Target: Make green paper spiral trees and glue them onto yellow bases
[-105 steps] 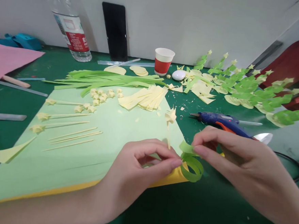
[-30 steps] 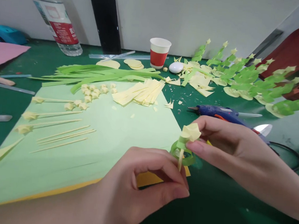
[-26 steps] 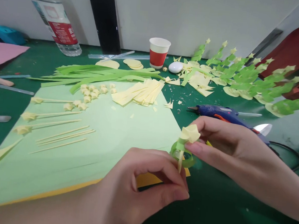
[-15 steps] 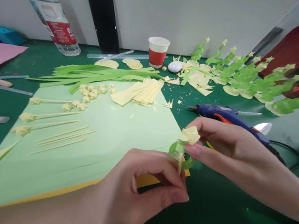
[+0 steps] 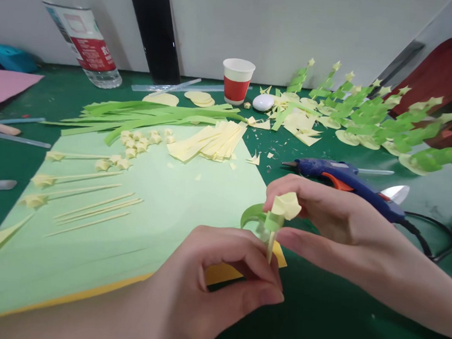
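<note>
In my left hand, thumb and fingers pinch a thin stick held upright. A pale yellow folded paper star tops that stick. Just under the star, a green paper strip is wound round the stick, its loose part curling out leftward. The thumb and forefinger of my right hand close around the wound strip beside the star; the exact contact is partly hidden. On the light green sheet to the left lie sticks with stars, bare sticks and loose stars.
Beyond the hands are green strips, yellow strips, a paper cup, a phone and a bottle. A blue glue gun with a cable lies behind my right hand. Several finished-looking star stems stand at right.
My right hand has shifted slightly left, its forefinger lifting behind the star. The strip's loose loop has swung from around the stick's front out to the left. My left hand stays nearly still.
</note>
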### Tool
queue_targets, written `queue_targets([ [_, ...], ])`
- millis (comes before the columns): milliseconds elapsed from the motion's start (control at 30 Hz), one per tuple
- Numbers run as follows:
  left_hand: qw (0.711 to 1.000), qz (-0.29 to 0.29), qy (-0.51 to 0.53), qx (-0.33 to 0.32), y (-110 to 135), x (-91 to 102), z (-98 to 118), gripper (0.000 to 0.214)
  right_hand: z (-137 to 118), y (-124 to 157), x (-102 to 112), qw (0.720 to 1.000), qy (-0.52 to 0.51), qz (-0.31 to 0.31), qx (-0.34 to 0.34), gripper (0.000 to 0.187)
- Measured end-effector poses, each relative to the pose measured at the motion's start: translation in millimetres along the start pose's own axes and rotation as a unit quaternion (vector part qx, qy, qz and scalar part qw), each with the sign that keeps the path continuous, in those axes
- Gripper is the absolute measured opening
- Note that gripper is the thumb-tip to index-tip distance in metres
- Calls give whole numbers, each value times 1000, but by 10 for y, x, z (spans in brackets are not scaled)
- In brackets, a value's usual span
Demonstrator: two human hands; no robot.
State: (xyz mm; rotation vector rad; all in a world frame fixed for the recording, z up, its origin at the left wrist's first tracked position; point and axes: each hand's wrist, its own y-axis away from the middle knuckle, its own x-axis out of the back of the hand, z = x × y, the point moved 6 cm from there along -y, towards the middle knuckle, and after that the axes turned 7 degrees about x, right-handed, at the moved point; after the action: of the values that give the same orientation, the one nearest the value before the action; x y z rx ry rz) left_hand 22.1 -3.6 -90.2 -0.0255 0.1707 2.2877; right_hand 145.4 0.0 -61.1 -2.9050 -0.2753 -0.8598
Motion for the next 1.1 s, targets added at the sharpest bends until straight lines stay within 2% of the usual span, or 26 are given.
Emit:
queue_targets([
  [133, 1000, 2, -18, -20, 12, -10, 27, 15, 22, 21, -12, 999, -38, -2, -23, 22],
  [300, 998, -2, -46, -43, 27, -22, 52, 14, 16, 28, -67, 994, -100, -40, -27, 15],
  [733, 998, 1, -43, -44, 24, -37, 60, 16, -82, 32, -37, 996, -85, -18, 18, 15],
  [967, 997, 11, -41, -63, 35, -34, 63, 16, -79, 58, -53, 989, -136, -17, 49, 12],
  [1100, 997, 9, -45, -68, 43, -33, 56, 15, -87, 40, -68, 988, -147, -24, 41, 11],
])
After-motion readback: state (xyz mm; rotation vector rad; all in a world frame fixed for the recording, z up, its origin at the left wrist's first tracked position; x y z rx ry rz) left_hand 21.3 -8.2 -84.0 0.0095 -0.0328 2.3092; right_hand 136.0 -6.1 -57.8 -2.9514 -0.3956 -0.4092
